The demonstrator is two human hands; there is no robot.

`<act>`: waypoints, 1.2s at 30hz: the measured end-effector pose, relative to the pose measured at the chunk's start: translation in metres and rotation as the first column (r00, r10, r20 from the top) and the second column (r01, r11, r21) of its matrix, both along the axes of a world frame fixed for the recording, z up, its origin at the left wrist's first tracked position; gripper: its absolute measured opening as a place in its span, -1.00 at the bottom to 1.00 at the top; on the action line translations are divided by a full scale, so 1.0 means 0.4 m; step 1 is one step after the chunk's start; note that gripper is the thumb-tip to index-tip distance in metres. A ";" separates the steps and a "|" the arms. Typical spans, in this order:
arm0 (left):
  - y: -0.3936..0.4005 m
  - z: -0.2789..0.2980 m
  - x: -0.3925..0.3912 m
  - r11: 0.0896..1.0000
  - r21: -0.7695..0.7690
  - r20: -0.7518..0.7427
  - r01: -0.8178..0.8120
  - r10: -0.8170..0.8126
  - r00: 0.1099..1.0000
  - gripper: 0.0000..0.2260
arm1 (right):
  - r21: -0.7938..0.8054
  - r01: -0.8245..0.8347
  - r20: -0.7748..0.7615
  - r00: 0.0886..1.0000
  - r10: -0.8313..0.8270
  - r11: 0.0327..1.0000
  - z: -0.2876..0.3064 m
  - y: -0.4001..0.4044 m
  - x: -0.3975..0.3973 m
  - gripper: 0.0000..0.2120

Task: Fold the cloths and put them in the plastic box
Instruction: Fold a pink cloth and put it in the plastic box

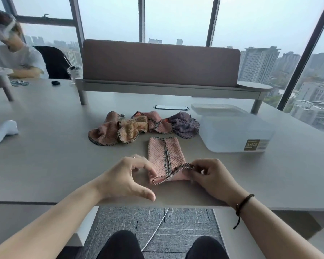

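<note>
Here the pink cloth (165,157) is laid flat on the table (45,146), already narrowed into a strip whose long axis runs straight away from the person. Its near end is lifted and pinched at the right corner by the right hand (209,176); the left corner is met by the curled fingers of the left hand (127,176), though whether it is truly gripped cannot be told. The far end lies directly ahead, so a forward fold seems called for. The plastic box (236,131) is found ahead and rightward, nearer the right hand.
</note>
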State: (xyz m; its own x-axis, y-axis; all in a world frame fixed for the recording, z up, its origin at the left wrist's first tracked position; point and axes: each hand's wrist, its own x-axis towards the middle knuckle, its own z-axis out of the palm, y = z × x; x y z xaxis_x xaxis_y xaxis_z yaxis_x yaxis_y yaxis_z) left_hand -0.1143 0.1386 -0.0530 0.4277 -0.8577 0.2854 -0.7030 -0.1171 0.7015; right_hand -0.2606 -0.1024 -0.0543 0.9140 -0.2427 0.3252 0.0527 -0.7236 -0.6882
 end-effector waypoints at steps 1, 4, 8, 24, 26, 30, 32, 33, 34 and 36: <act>-0.005 -0.005 0.001 0.999 -0.010 0.013 -0.031 0.032 0.999 -0.58 | 0.031 0.010 -0.001 1.000 -0.010 0.999 0.002 0.003 0.004 -0.70; -0.029 -0.010 -0.006 0.992 -0.077 -0.030 -0.097 0.095 0.995 -0.73 | 0.111 0.027 0.003 1.000 -0.027 0.993 0.002 0.010 0.020 -0.65; -0.059 -0.008 -0.011 0.985 -0.113 -0.041 -0.133 0.129 0.991 -0.71 | 0.147 0.089 0.017 0.996 -0.092 0.985 -0.009 0.009 0.045 -0.76; -0.074 -0.033 -0.005 0.917 -0.109 0.280 -0.384 0.399 0.873 -0.61 | -0.060 0.240 0.026 0.971 -0.239 0.969 -0.010 0.020 0.055 -0.65; -0.071 -0.033 -0.010 0.926 -0.176 0.445 -0.335 0.378 0.812 -0.65 | -0.103 0.254 0.060 0.967 -0.249 0.962 -0.012 0.024 0.053 -0.70; -0.073 -0.031 -0.026 0.977 -0.183 0.575 -0.106 0.194 0.795 -0.89 | -0.135 0.234 0.076 0.971 -0.225 0.963 -0.021 0.019 0.052 -0.80; -0.071 -0.031 -0.025 0.987 -0.140 0.512 -0.084 0.145 0.847 -0.80 | -0.158 0.233 0.080 0.972 -0.223 0.960 -0.022 0.017 0.051 -0.85; -0.070 -0.031 -0.025 0.988 -0.123 0.482 -0.092 0.141 0.865 -0.73 | -0.174 0.233 0.073 0.972 -0.224 0.957 -0.022 0.017 0.050 -0.87; -0.069 -0.032 -0.024 0.989 -0.109 0.467 -0.100 0.139 0.873 -0.67 | -0.196 0.233 0.059 0.972 -0.226 0.952 -0.022 0.017 0.050 -0.86; -0.067 -0.034 -0.020 0.991 -0.077 0.448 -0.107 0.130 0.884 -0.58 | -0.248 0.227 0.020 0.973 -0.230 0.942 -0.021 0.018 0.046 -0.76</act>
